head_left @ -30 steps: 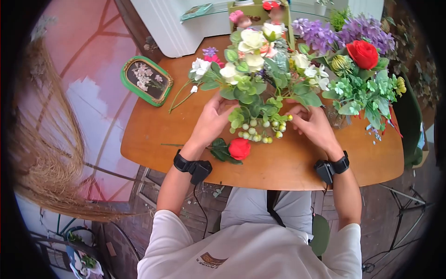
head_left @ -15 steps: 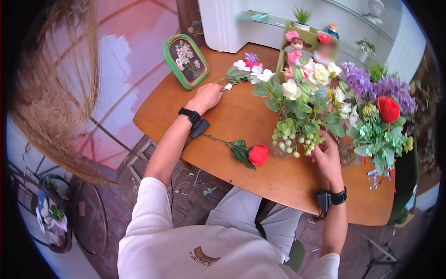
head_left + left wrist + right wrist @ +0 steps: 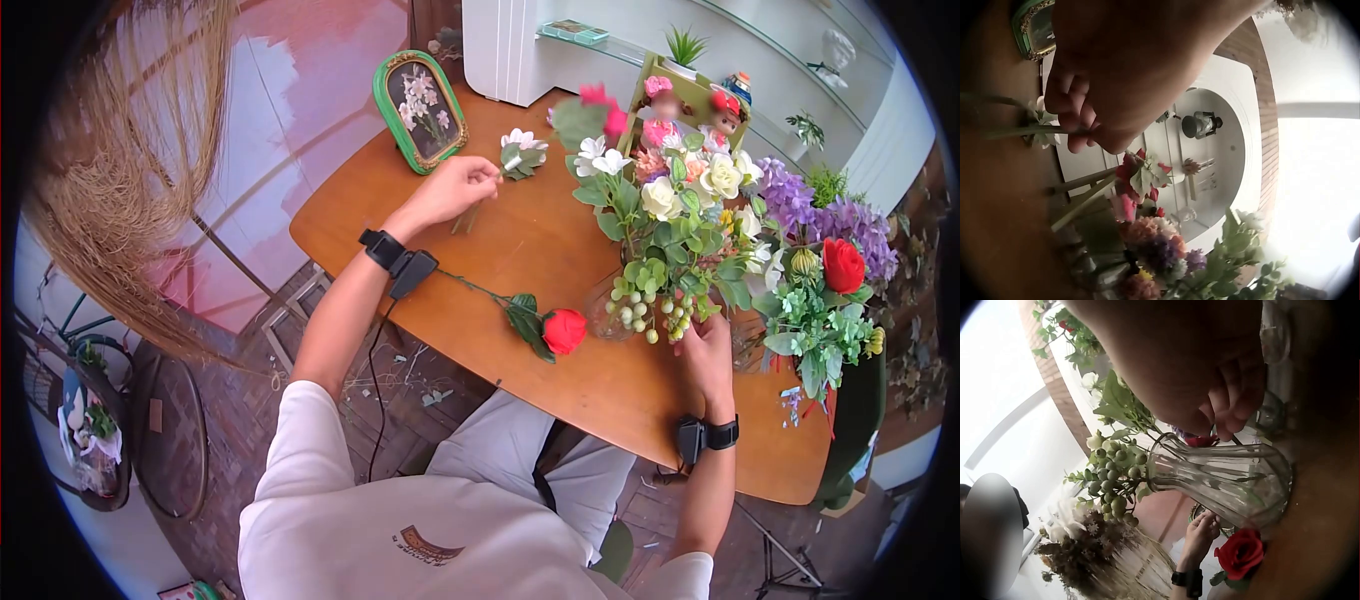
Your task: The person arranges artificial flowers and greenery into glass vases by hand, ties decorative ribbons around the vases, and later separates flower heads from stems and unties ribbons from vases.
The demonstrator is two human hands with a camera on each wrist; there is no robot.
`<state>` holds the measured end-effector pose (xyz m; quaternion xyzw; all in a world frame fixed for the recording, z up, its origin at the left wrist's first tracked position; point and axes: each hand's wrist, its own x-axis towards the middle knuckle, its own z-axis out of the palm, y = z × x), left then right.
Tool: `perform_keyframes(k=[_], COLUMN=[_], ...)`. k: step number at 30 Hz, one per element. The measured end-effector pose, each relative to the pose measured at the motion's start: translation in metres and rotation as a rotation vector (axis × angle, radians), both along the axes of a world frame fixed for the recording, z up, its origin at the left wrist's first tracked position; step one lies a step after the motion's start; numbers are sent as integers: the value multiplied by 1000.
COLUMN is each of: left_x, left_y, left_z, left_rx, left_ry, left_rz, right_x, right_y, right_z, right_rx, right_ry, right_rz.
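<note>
My left hand [image 3: 457, 188], over the table's left half, pinches a flower stem [image 3: 1032, 130] between thumb and fingers. To its upper right in the head view, a blurred magenta flower [image 3: 604, 112] shows with a green leaf. Close beyond the fingertips lies a white flower [image 3: 523, 152]. My right hand [image 3: 708, 348] is beside the clear glass vase [image 3: 1222, 478], its loosely curled fingers right at the glass. White roses [image 3: 662, 199], leaves and pale green berries [image 3: 640, 315] fill the vase. A red rose [image 3: 564, 331] on a leafy stem lies nearer me.
A green-framed flower picture [image 3: 420, 112] stands at the table's back left. Purple flowers [image 3: 785, 195] and another red rose bloom [image 3: 843, 266] crowd the right side. Dolls in a green box [image 3: 690, 92] are behind the vase. Dried grass [image 3: 130, 150] hangs at far left.
My left hand left the vase, reached toward the loose flowers at back left and lifted a stem; the magenta flower moved right. My right hand stayed by the vase. The view shifted left.
</note>
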<state>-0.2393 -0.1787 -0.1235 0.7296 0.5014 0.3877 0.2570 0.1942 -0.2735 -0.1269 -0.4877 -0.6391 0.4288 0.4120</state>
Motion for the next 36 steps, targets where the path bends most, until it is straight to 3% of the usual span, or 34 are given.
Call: perform_keyframes(k=[2, 4, 7, 14, 16, 17, 18, 20, 22, 24, 26, 28, 29, 33, 36], left_x=[1, 6, 10, 41, 50, 55, 62, 75, 86, 101, 114, 124, 126, 135, 143], left_y=[-16, -28, -39, -98, -118, -128, -136, -151, -161, -167, -166, -164, -163, -154, -144], left_z=[18, 33, 44, 86, 96, 100, 103, 107, 112, 119, 127, 132, 137, 146, 151], left_rx=[-131, -96, 144, 363, 353, 359, 350, 359, 325, 336, 330, 314, 276, 181, 188], left_ry=[-309, -334, -605, -667, -631, -592, -587, -509, -478, -380, -310, -268, -210, -204, -215], left_rz=[6, 41, 6, -69, -121, -144, -166, -210, -269, -358, -428, -447, -466, -441, -470], right_x=[1, 2, 2, 9, 13, 16, 19, 24, 19, 5, -3, 5, 34, 17, -5], right_y=[1, 1, 0, -39, -51, -60, -68, -84, -97, -98, -81, -84, -60, -57, -74], right_z=[0, -1, 1, 47, 65, 79, 91, 117, 153, 171, 175, 207, 187, 207, 236], right_rx=[3, 4, 7, -41, -21, -5, -12, 30, 108, 245, 644, 682, 796, 775, 796], right_ry=[-7, -21, -22, -304, -602, -616, -606, -465, -322, 53, 121, -116, -51, 265, 262], right_rz=[5, 12, -16, -71, 102, 162, 142, 322, 287, 156, 36, 68, -4, 84, 59])
